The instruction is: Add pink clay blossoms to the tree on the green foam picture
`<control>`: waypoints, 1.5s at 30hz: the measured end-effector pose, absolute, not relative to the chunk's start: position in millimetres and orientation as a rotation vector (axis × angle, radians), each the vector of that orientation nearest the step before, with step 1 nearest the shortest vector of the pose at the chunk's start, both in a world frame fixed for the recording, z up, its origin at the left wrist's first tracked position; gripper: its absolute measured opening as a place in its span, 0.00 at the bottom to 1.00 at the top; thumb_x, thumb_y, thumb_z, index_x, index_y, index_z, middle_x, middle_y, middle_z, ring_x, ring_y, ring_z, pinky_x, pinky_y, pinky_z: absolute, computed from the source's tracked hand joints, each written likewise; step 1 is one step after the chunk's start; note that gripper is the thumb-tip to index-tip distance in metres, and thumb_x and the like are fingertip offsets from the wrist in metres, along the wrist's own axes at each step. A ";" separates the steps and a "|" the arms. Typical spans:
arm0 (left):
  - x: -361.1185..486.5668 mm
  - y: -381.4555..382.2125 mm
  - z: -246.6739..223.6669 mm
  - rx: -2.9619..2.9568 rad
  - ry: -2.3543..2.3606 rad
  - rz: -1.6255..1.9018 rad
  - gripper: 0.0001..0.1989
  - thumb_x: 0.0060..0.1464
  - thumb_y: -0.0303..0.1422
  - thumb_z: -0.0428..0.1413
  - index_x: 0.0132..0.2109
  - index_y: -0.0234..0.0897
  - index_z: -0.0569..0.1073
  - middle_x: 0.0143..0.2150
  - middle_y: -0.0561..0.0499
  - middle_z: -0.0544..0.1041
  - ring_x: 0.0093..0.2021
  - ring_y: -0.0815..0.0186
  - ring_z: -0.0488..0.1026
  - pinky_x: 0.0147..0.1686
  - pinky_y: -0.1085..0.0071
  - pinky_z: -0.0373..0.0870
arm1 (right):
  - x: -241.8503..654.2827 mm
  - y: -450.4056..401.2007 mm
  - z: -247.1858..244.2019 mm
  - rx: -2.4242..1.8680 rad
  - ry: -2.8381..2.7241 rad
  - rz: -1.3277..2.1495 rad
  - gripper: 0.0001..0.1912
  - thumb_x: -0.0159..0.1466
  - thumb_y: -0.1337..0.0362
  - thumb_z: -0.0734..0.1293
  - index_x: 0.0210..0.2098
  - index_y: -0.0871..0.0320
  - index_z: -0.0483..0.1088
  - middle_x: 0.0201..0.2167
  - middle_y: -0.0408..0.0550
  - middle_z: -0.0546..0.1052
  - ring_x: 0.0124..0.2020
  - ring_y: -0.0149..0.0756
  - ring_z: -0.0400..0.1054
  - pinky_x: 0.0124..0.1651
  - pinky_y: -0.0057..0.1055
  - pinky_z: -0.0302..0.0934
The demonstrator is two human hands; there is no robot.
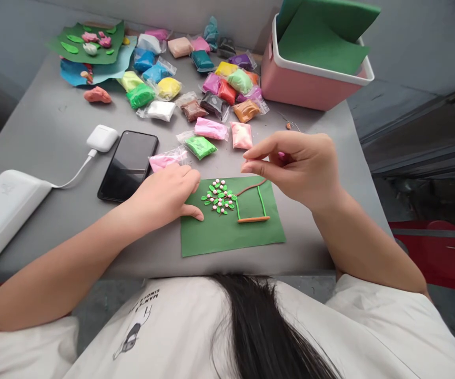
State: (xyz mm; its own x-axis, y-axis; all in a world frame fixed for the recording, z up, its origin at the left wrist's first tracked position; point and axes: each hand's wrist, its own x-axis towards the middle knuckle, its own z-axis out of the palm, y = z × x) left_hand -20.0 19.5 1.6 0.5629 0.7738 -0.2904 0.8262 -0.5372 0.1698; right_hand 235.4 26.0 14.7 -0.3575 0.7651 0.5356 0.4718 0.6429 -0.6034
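Note:
A sheet of dark green paper (231, 237) lies at the table's front edge. On it is a clay picture: a cluster of green leaves with pale pink dots (220, 197), a thin brown branch (251, 187), and a swing with green ropes and an orange-brown seat (253, 219). My left hand (168, 192) rests at the sheet's left edge, thumb stretched apart from loosely bent fingers, holding nothing visible. Above the sheet's upper right corner, my right hand (302, 166) pinches thumb and forefinger together. A bit of pink clay (281, 155) shows inside its curled fingers; anything between the fingertips is too small to make out.
Bags of coloured clay (199, 146) spread across the back. A black phone (128, 163), white earphone case (101, 138) and white power bank (14, 210) lie left. Finished clay pictures (111, 52) sit back left; a pink bin (306, 87) holding green paper stands back right.

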 end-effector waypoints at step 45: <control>-11.9 11.7 5.1 1.300 1.037 0.917 0.19 0.56 0.48 0.69 0.32 0.38 0.75 0.34 0.50 0.80 0.35 0.66 0.75 0.42 0.68 0.77 | 219.5 15.2 3.8 -0.886 -2.006 0.528 0.09 0.74 0.61 0.68 0.39 0.56 0.79 0.35 0.45 0.87 0.25 0.26 0.69 0.30 0.27 0.65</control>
